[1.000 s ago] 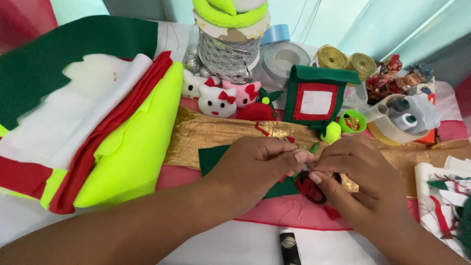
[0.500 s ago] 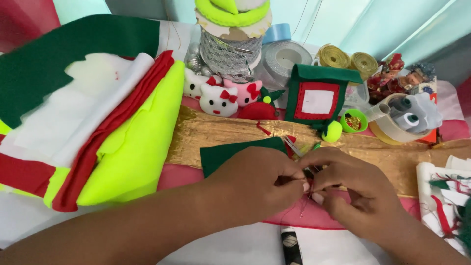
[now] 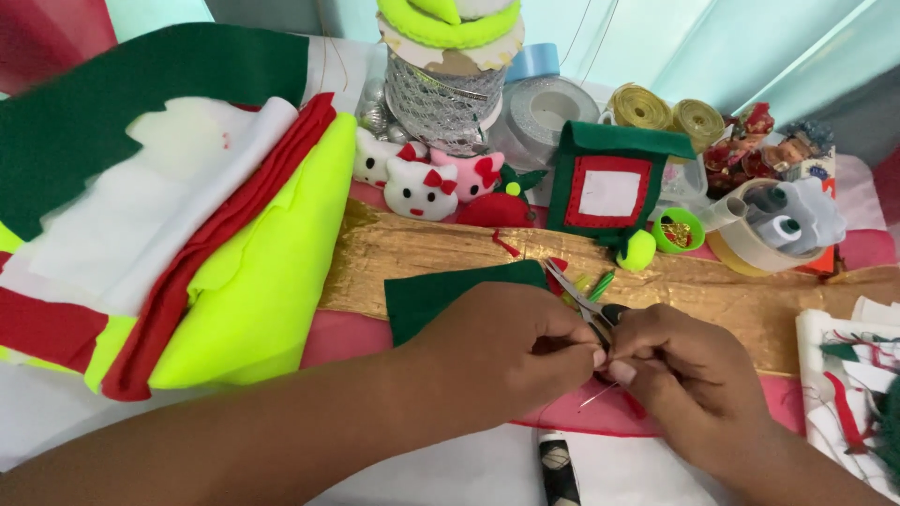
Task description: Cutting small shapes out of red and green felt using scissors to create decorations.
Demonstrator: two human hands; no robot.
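A dark green felt piece is lying on a shimmering gold strip. The stacked felt sheets are showing dark green, white, red and neon yellow. White cat faces are wearing red bows. The little felt house is showing green with a red-framed white square.

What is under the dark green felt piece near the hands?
The dark green felt piece lies on a gold strip, with pink cloth under its lower edge. The left hand covers its right part, so what lies beneath there is hidden.
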